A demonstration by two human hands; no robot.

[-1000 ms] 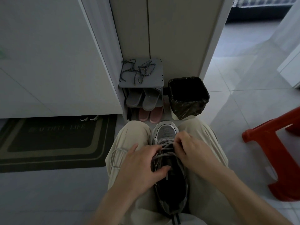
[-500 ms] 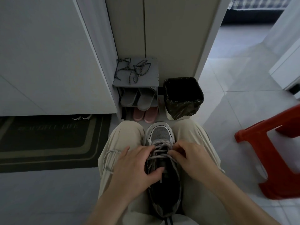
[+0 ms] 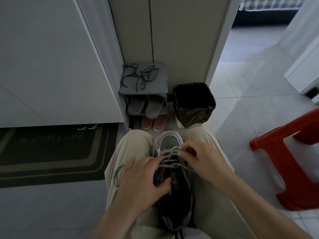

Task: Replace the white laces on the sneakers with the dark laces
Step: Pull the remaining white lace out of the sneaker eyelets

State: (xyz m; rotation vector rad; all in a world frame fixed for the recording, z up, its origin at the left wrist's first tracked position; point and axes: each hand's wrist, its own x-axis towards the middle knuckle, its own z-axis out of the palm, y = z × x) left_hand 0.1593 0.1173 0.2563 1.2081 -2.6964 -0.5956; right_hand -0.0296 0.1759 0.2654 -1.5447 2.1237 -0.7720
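Sneaker (image 3: 170, 144) on my lap, toe away from me. My left hand (image 3: 141, 180) clasps sneaker's left side, thumb on tongue, steadying it. My right hand (image 3: 203, 157) pinches white lace (image 3: 170, 155) at rows nearest sneaker's toe. Finding: white lace crossed through lower rows; rows nearer sneaker's heel look freed, loose end trailing left of sneaker over my thigh. Dark laces (image 3: 139, 76) beyond sneaker's toe on rack (image 3: 160, 87), untouched. Judgement: removal part done; rethreading not begun; second sneaker not identified

Home entryway: shoe rack (image 3: 143, 90), doormat (image 3: 51, 152).
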